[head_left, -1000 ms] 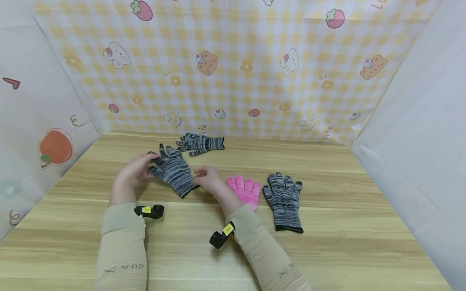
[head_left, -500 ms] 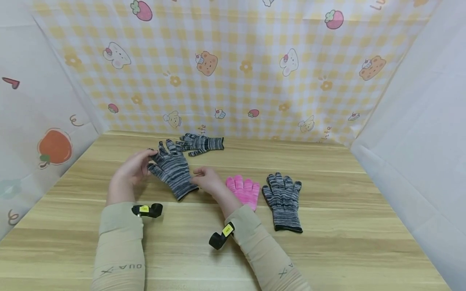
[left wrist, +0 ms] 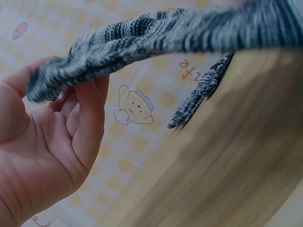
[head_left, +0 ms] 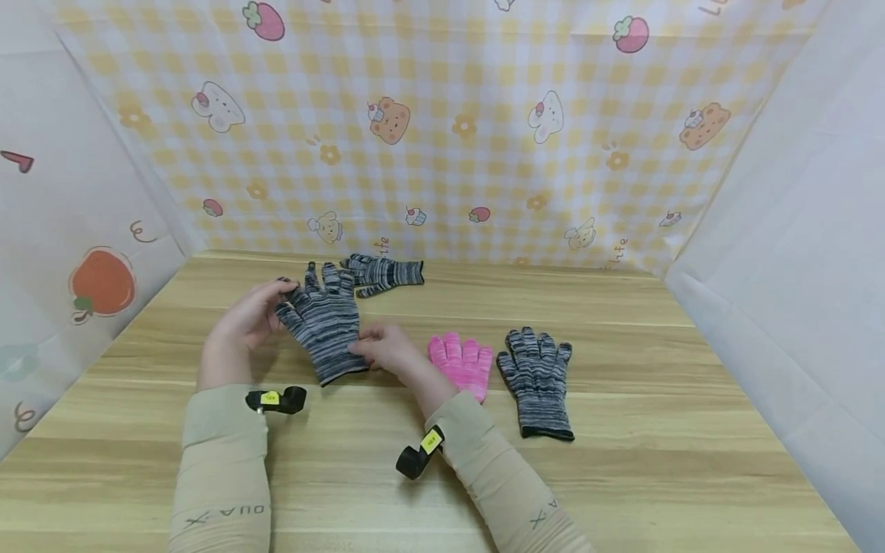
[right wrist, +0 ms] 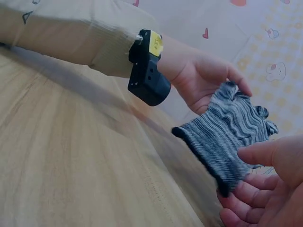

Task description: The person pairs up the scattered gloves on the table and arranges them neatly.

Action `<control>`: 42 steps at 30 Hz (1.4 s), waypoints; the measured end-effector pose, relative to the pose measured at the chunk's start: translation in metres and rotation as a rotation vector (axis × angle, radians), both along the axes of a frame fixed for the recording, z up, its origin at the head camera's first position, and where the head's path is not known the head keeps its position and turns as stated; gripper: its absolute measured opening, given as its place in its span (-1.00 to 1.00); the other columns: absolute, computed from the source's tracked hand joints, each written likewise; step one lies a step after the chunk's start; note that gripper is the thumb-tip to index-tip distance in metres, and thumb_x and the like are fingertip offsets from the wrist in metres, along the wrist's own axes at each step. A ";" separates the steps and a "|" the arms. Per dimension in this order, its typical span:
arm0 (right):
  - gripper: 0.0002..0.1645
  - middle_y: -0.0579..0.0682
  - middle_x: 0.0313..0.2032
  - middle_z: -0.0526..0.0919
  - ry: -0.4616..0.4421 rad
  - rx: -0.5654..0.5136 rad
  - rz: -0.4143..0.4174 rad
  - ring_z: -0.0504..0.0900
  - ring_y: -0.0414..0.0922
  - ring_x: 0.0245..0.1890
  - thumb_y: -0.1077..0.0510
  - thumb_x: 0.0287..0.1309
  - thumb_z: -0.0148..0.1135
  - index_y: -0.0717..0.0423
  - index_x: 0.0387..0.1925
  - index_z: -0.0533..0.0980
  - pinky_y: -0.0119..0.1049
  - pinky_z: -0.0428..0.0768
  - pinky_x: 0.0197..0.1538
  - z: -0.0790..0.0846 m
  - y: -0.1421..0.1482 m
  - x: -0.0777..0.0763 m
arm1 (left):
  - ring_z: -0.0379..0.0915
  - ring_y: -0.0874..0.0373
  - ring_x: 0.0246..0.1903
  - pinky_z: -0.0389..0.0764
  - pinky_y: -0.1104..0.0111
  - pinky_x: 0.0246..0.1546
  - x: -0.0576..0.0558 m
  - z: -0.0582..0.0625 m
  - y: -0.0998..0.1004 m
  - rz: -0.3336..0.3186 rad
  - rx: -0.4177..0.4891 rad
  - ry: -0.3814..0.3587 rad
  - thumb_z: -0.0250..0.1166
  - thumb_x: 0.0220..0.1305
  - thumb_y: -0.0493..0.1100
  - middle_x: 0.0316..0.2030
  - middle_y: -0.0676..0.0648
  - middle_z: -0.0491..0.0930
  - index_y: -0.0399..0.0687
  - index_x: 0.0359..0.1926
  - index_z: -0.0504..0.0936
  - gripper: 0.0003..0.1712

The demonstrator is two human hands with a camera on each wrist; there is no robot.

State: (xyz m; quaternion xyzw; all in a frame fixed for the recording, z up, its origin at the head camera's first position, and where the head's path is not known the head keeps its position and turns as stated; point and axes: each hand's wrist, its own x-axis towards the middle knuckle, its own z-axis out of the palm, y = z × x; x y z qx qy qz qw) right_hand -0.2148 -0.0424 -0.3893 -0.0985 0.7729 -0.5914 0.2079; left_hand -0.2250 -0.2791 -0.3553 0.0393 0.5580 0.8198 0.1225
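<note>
A grey-and-black knitted glove (head_left: 323, 330) is held up off the wooden table between both hands, its fingers toward the back and its dark-edged cuff toward the front. My left hand (head_left: 250, 313) pinches a fingertip of it; in the left wrist view the thumb of that left hand (left wrist: 52, 142) is partly behind the knit. At the cuff's right side my right hand (head_left: 392, 349) grips the glove, thumb on top and fingers beneath, as the right wrist view shows on the same glove (right wrist: 222, 132). Behind it lies a second grey glove (head_left: 392, 273), its fingertips partly covered.
A pink glove (head_left: 465, 365) lies right of my right forearm, which partly hides it. Beside it another grey-and-black glove (head_left: 541, 384) lies flat, fingers away. A yellow checked cloth (head_left: 463, 169) rises at the table's back edge, and white cloth walls stand on both sides.
The held glove has risen and turned more upright, its cuff swinging toward the front left. My right hand, earlier at the cuff's edge, now has its thumb over the glove.
</note>
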 end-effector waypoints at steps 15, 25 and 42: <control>-0.91 -0.09 -0.59 0.49 0.055 -0.078 -0.035 0.45 -0.25 -0.61 0.34 0.14 0.29 0.31 -0.39 0.51 -0.32 0.63 -0.51 0.000 0.003 0.015 | 0.60 0.20 -0.41 0.64 0.39 -0.27 -0.006 -0.002 0.006 -0.010 -0.258 -0.098 0.18 0.37 -0.20 -0.38 0.00 0.65 -0.06 -0.30 0.61 -0.89; -0.88 -0.05 -0.57 0.60 0.064 -0.054 -0.057 0.46 -0.26 -0.66 0.29 0.12 0.33 0.30 -0.35 0.56 -0.42 0.54 -0.57 0.002 0.008 0.029 | 0.47 0.22 -0.38 0.58 0.37 -0.20 -0.011 -0.004 0.018 -0.045 -0.529 -0.044 0.26 0.30 -0.12 -0.44 0.06 0.51 -0.18 -0.21 0.44 -0.77; -0.20 0.07 -0.47 0.66 0.028 -0.077 0.030 0.59 -0.12 -0.64 0.38 0.12 0.28 0.43 0.33 0.13 -0.27 0.66 -0.41 -0.003 0.025 0.056 | 0.42 0.25 -0.52 0.47 0.45 -0.46 -0.008 -0.015 0.035 -0.178 -0.757 0.058 0.33 0.21 -0.13 -0.47 0.05 0.58 -0.38 0.03 0.46 -0.51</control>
